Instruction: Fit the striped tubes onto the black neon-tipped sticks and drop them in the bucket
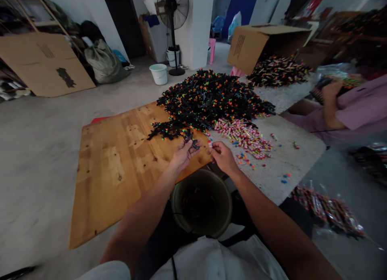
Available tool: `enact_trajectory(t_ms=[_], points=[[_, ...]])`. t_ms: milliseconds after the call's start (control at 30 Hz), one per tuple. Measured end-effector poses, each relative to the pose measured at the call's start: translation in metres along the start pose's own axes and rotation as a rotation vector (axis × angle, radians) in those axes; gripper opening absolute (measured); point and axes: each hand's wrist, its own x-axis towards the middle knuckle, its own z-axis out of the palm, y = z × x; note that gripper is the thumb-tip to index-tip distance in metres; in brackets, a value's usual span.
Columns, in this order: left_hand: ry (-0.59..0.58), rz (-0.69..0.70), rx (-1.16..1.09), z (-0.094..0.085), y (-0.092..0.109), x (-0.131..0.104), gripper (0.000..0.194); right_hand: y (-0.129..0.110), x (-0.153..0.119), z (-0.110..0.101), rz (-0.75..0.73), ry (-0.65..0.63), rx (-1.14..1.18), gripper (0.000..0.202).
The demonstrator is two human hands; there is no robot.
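Observation:
My left hand holds a black plastic piece over the front edge of the wooden board. Close by on the right, my right hand pinches a small pink and white piece. The two hands are a short gap apart. Behind them rises a big heap of black pieces with orange and green tips. A pile of small pink, white and yellow pieces lies right of my right hand, with a few loose blue and orange bits around it.
A round bin stands below my hands, against the table edge. At the right, a person in a pink top works beside another heap and a cardboard box. Bagged pieces lie low on the right.

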Motion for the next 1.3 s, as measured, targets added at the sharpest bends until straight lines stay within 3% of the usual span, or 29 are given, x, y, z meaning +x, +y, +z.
enact_trajectory(t_ms=[67, 167, 400, 600, 733, 900, 1100, 1300], points=[[-0.024, 0.046, -0.018, 0.002, -0.006, 0.001, 0.019, -0.004, -0.020, 0.018, -0.004, 0.018, 0.028, 0.040], [-0.047, 0.081, -0.027, 0.004, -0.011, 0.001, 0.019, -0.009, -0.034, 0.028, 0.000, 0.025, 0.063, 0.043], [0.016, 0.061, 0.025, 0.012, -0.013, -0.004, 0.020, -0.017, -0.038, 0.024, -0.045, 0.052, 0.004, 0.038], [0.099, 0.110, 0.037, 0.027, -0.017, -0.009, 0.025, -0.023, -0.047, 0.030, -0.232, 0.213, -0.232, 0.029], [0.120, 0.112, 0.068, 0.034, -0.015, -0.011, 0.023, -0.025, -0.049, 0.035, -0.182, 0.290, -0.221, 0.031], [0.108, 0.121, 0.059, 0.036, -0.015, -0.013, 0.020, -0.024, -0.049, 0.034, -0.136, 0.249, -0.201, 0.033], [0.175, 0.135, 0.072, 0.035, -0.022, -0.014, 0.027, -0.023, -0.052, 0.032, -0.271, 0.210, -0.325, 0.028], [0.225, 0.131, 0.103, 0.032, -0.033, -0.017, 0.029, -0.015, -0.050, 0.030, -0.068, 0.102, -0.081, 0.028]])
